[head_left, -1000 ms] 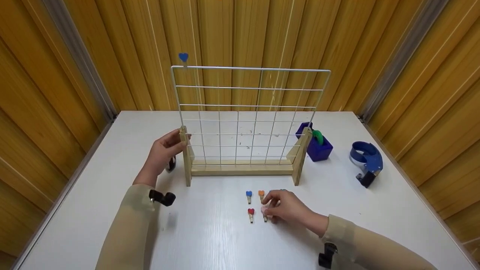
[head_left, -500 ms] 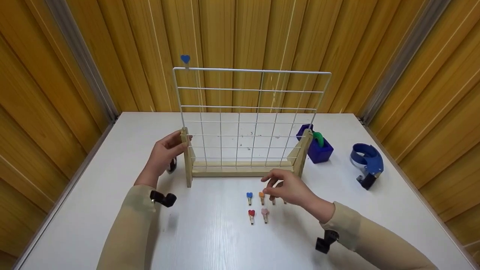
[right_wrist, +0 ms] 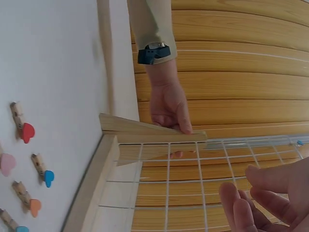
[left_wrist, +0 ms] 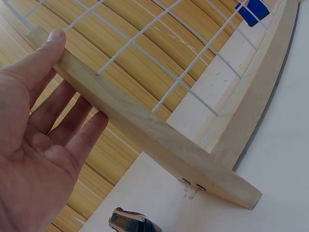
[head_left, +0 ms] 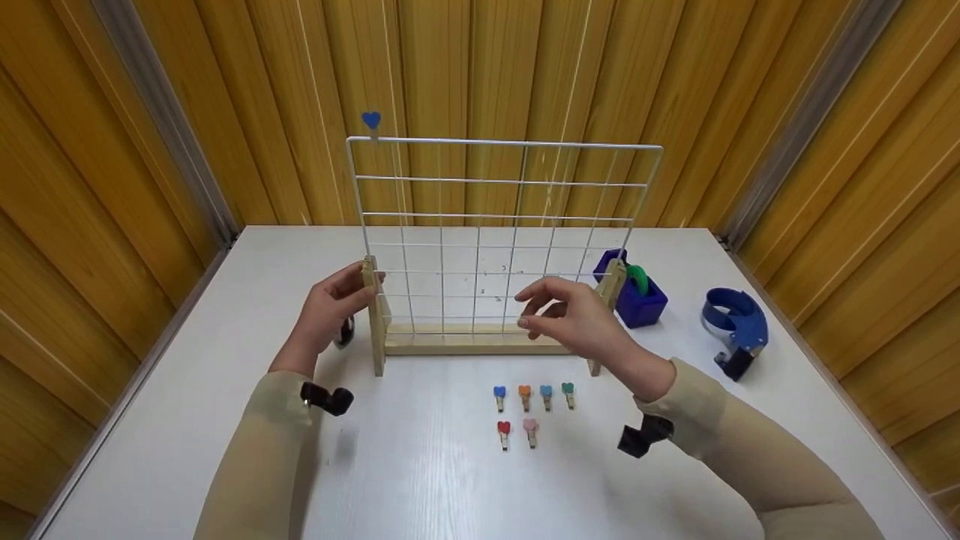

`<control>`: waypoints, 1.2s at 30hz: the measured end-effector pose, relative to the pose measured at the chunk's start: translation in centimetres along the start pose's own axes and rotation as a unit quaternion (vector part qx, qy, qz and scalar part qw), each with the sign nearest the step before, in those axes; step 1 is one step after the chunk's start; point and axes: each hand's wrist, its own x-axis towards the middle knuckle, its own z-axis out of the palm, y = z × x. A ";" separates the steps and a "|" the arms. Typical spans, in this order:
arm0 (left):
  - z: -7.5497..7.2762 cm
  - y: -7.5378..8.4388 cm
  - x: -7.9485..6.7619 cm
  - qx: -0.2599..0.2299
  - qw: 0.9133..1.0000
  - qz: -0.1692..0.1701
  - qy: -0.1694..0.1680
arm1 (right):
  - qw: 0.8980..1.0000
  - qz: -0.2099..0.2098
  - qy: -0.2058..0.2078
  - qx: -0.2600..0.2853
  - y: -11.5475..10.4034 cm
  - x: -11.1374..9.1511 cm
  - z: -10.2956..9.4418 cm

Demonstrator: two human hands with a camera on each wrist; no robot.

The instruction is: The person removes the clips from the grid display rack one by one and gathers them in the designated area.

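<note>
In the head view, my left hand [head_left: 319, 307] grips the left wooden upright [head_left: 377, 337] of a white wire grid rack [head_left: 450, 139]. The left wrist view shows the thumb on the front of that upright [left_wrist: 145, 125] and fingers behind it. My right hand [head_left: 574, 319] hovers before the rack's lower right, fingers loosely bent, with nothing seen between thumb and fingertips. A blue heart clip [head_left: 371, 120] stands on the top wire at the left. Several small wooden clothespins with hearts lie on the table, among them a red one [head_left: 503, 433] and a pink one [head_left: 531, 432].
Behind the rack's right upright sits a purple tape dispenser [head_left: 641, 304] with a green roll [head_left: 637, 279]. Farther right lies a blue tape gun [head_left: 739, 326]. A dark object [left_wrist: 133, 221] is beside the left upright. Wood-patterned walls [head_left: 487, 67] enclose the white table.
My right hand has left the pink clothespin and moved up and away toward the rack, uncovering the row of clothespins. The left hand keeps its grip on the upright.
</note>
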 end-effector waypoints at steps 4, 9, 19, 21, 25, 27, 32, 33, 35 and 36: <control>0.0 0.0 0.0 0.002 1.000 0.004 0.000 | 1.000 -0.027 0.011 0.003 -1.8 1.0 -0.4; 0.0 0.2 0.0 -0.003 1.000 0.008 0.004 | 0.998 -0.054 0.023 0.004 -4.2 2.5 -0.4; 0.1 0.2 -0.1 -0.001 1.000 -0.002 0.002 | 0.992 -0.121 0.047 -0.006 -9.3 5.2 -0.1; 0.0 0.2 -0.1 -0.001 1.000 0.000 0.002 | 0.990 -0.136 0.050 -0.001 -10.3 5.9 -0.1; -0.1 0.1 0.0 -0.002 1.000 0.000 0.001 | 0.986 -0.158 0.058 0.013 -12.2 7.3 0.2; -0.2 0.0 0.0 0.000 1.000 0.001 -0.001 | 0.984 -0.167 0.064 0.016 -13.0 8.1 0.5; -0.5 0.0 -0.1 0.000 1.000 0.005 -0.001 | 0.979 -0.184 0.086 0.034 -14.7 10.1 1.5; -0.6 0.0 -0.1 -0.002 1.000 0.005 0.000 | 0.977 -0.188 0.091 0.043 -15.1 10.6 1.7; -0.6 0.0 -0.2 0.001 1.000 0.005 0.001 | 0.975 -0.188 0.101 0.059 -15.7 11.4 2.0; -0.6 0.1 -0.2 0.003 1.000 0.004 0.001 | 0.975 -0.187 0.106 0.064 -16.0 11.8 2.2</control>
